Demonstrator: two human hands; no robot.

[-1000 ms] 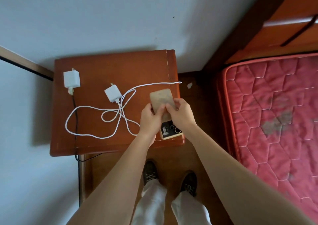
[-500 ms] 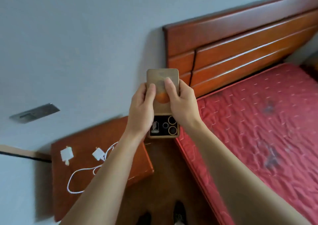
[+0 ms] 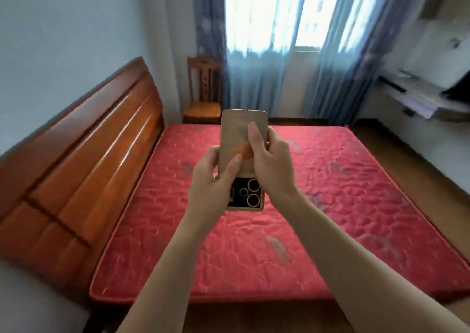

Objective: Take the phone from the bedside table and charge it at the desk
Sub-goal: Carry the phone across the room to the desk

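- Above the red mattress (image 3: 318, 205), the phone (image 3: 243, 139) is upright, back toward the camera.
- Left hand (image 3: 213, 182) and right hand (image 3: 272, 164) both grasp it.

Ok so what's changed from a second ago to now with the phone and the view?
The phone has been lifted off the bedside table and carried away; the view swung from the table and its chargers to the red mattress, window and chair. Unchanged: left hand and right hand keep the same grip, phone's back facing the camera.
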